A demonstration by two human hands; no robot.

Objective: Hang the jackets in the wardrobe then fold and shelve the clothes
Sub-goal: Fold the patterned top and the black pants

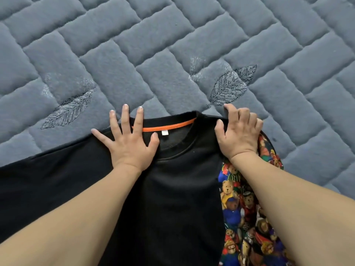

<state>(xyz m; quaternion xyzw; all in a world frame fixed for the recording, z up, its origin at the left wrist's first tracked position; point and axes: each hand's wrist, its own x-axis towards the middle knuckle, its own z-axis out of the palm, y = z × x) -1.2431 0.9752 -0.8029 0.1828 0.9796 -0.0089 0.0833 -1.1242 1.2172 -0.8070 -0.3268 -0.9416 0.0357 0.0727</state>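
Black sweatshirt (172, 189) is spread flat on the grey quilted mat (172, 54), its orange-taped collar (169, 127) toward 12 o'clock. At 9 o'clock of the collar the left hand (130, 143) is pressed flat on the shoulder, fingers straight and splayed. At 3 o'clock the other shoulder is gripped by the curled fingers of the right hand (238, 135), above the bear-print fabric (242, 217) seen along the sweatshirt's right edge.

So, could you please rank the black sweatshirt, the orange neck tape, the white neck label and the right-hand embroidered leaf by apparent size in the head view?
1. black sweatshirt
2. orange neck tape and embroidered leaf: similar length, leaf wider; unranked
3. white neck label
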